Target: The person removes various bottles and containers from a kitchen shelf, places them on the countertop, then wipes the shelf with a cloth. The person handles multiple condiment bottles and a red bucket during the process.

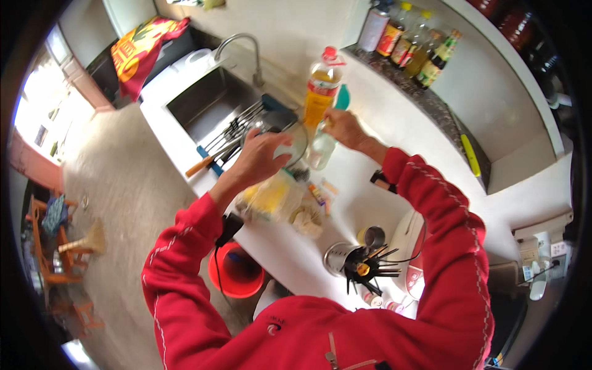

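Note:
My right hand [340,127] grips the neck of a clear bottle [322,149] that stands or hovers over the white counter. Just behind it is a large bottle of yellow oil [320,92] with a red cap, beside a teal object [342,97]. My left hand [262,155] is raised with fingers apart in front of a round glass lid [296,138], holding nothing that shows. Beyond the left hand, utensils on a blue-ended rack [236,127] lie across the sink. Below the hands lie a plastic bag with yellow contents [266,196] and small packets [317,194].
A steel sink [203,101] with a curved faucet [238,37] is at the upper left. Nearer me, a perforated steel holder [336,259] bears black-handled utensils. Several sauce bottles [391,39] and a green-handled knife [471,155] are on the ledge. A red bucket [236,270] stands below the counter.

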Motion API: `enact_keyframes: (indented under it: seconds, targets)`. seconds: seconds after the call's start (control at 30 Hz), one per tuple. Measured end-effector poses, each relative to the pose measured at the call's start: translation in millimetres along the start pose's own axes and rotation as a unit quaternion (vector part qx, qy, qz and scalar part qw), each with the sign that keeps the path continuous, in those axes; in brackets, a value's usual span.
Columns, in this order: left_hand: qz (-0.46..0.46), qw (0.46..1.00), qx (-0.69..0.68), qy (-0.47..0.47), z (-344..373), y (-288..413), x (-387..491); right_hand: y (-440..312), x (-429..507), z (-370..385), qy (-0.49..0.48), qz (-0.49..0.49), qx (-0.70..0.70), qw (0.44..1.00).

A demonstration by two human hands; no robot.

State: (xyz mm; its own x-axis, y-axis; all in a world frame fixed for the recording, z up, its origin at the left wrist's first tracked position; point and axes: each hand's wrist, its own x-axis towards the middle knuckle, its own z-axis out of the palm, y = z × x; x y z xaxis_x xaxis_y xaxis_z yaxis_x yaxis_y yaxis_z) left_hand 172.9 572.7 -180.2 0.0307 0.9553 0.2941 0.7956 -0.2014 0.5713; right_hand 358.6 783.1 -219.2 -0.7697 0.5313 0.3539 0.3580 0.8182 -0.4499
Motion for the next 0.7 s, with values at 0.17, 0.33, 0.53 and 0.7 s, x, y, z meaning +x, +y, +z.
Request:
enact_keyframes:
  seconds: [0.17, 0.33, 0.53, 0.7]
  targets:
    - [-0.017, 0.999, -0.016, -0.036, 12, 6, 13, 7, 3, 1, -0.012, 0.041, 0.015, 0.999]
    - [0.015, 0.997, -0.035, -0.061, 34, 18, 45, 2, 4, -37, -0.062, 0.007, 0.053, 0.997]
    - [0.046, 0.995, -0.061, -0.057, 49, 19, 66, 95, 65, -185, 0.440, -0.019, -0.129, 0.888]
    - [0.034, 0.995, -0.062, -0.069, 53, 13, 66, 212, 95, -307, 0.530, 0.182, -0.134, 0.817]
